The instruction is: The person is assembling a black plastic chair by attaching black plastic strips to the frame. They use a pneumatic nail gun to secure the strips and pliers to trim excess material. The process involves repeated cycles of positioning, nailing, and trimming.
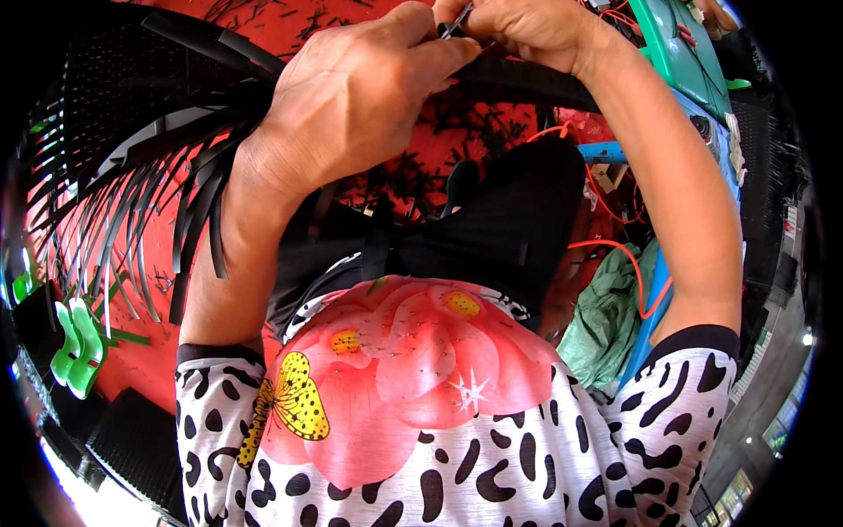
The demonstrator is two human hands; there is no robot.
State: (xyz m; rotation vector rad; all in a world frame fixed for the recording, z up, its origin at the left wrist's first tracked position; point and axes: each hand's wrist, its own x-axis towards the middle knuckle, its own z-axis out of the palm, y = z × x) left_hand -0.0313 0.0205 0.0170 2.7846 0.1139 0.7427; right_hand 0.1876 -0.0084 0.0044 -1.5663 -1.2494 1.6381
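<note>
The black strip [518, 77] sits at the far edge of the scene, where our left hand [351, 97] and right hand [527, 31] meet, fingers [439, 53] closed narrowly around it. Left of them more black strips [158, 202] fan out over the red floor [132, 351], and a green bag [606, 316] lies right.

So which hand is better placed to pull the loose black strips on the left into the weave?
Probably the left hand: it lies nearest the loose black plastic strips fanning leftward. The right hand is pinching a small dark tool at the top edge.
</note>
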